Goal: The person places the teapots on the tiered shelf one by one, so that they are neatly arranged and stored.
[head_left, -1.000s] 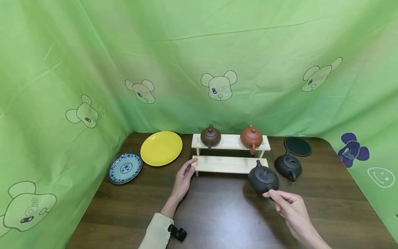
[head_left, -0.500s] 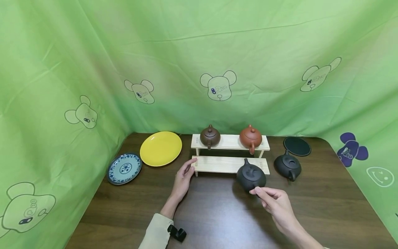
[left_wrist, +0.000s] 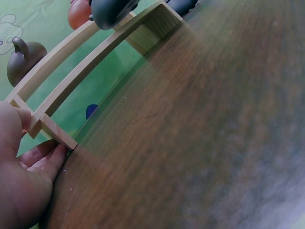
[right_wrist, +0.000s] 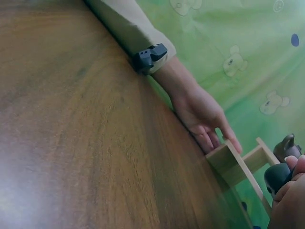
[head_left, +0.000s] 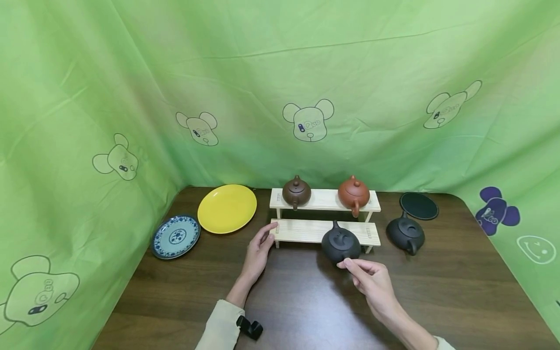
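Observation:
In the head view, a black teapot hangs just in front of the lower step of a two-tier wooden stand. My right hand pinches its handle between thumb and fingers, with the spout pointing away. At the stand's left end, my left hand holds the lower step. The left wrist view has that hand with a digit at the step's top and other fingers by the leg. A dark brown teapot and a reddish-brown teapot sit on the upper step.
Right of the stand, a second black teapot stands on the table, before a dark round mat. To the left lie a yellow plate and a blue patterned plate. A green curtain encloses the back and sides.
My right hand has carried the black teapot leftward, from the stand's right end toward the middle of the lower step. My left hand has stayed on the stand.

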Motion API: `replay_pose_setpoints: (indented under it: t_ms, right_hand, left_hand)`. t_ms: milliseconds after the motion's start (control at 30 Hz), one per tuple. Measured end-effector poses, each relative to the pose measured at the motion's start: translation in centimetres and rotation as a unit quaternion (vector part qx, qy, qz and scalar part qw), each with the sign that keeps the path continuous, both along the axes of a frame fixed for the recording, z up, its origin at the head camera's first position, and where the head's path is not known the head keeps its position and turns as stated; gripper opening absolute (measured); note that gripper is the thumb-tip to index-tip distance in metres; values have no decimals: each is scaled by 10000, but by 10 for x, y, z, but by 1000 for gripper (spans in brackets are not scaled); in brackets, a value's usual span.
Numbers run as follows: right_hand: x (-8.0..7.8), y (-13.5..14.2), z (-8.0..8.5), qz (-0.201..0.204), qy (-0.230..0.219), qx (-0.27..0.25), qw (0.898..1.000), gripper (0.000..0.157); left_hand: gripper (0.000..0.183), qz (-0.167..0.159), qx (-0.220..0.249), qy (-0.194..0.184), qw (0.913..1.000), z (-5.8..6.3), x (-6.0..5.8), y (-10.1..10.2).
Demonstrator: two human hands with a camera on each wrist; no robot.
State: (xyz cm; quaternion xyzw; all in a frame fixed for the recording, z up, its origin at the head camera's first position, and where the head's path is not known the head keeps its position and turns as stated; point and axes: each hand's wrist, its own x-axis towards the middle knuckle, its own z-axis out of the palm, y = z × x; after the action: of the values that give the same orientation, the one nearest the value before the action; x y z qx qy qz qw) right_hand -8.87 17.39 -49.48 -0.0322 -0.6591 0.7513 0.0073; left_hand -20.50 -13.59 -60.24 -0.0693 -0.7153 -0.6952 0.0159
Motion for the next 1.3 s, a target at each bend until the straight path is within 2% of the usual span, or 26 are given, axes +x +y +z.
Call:
replay_pose_setpoints:
  t_ms: [300, 800, 1300]
  right_hand:
    - [-9, -13, -2, -51, 184, -247, 9995, 19]
    - [-25, -38, -4, -84, 191, -597, 9980, 20]
    - [-37, -63, -11, -151, 110, -562, 9982, 27]
  left_hand:
    - [34, 10, 29, -84, 10000, 1, 1, 0]
    - [34, 25, -55, -159, 9999, 4, 1, 0]
    - [35, -47, 1, -43, 10000, 0, -1, 0]
